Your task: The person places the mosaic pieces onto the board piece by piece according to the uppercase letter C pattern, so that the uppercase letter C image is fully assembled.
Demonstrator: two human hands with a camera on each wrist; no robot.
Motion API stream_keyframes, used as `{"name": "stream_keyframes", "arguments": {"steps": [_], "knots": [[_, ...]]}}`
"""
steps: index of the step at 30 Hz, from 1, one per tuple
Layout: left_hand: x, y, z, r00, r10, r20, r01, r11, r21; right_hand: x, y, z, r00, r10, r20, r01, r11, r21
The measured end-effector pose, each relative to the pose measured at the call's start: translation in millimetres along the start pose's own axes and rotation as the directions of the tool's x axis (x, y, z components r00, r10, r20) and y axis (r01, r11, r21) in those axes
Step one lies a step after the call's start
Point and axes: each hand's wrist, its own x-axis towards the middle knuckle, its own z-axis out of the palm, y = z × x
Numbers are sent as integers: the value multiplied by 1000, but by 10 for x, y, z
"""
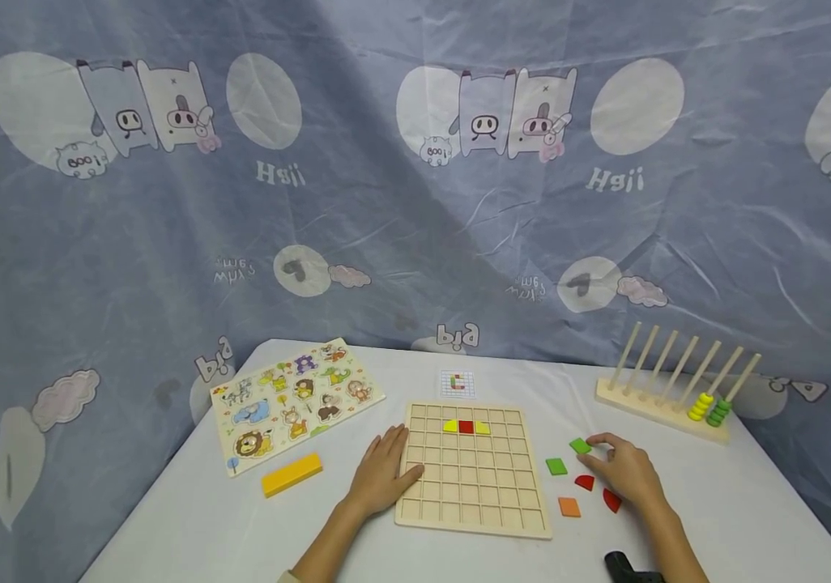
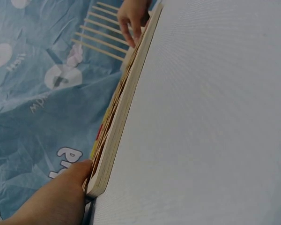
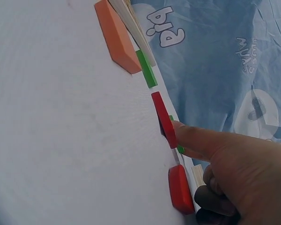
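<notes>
My left hand [image 1: 377,478] rests at the left edge of a wooden grid board [image 1: 471,518], fingers extended along it and thumb over its rim. In the board's second row sit a red square tile [image 1: 466,427] and two yellow pieces, one on each side of it. To the right of the board, my right hand [image 1: 627,470] pinches a green square tile [image 1: 579,444] between thumb and index finger. Around that hand lie another green square [image 1: 556,466], an orange square [image 1: 569,507] and two red quarter-round pieces, one [image 1: 585,482] nearer the board and one [image 1: 611,500] by the wrist.
Behind the board lies a small pattern card [image 1: 458,384]. An animal puzzle board [image 1: 299,405] is at the left, with a yellow block [image 1: 291,474] in front. A peg rack [image 1: 666,410] with yellow and green beads stands at the back right. A black object [image 1: 627,568] is at the front.
</notes>
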Motion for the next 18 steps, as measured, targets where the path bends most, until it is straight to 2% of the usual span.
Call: {"name": "stream_keyframes", "arguments": {"steps": [18], "knots": [[3,-9,-3,1000,-13,23,12,1000,8,-4,0,20,1000,18,-12,-17,1000,13]]}}
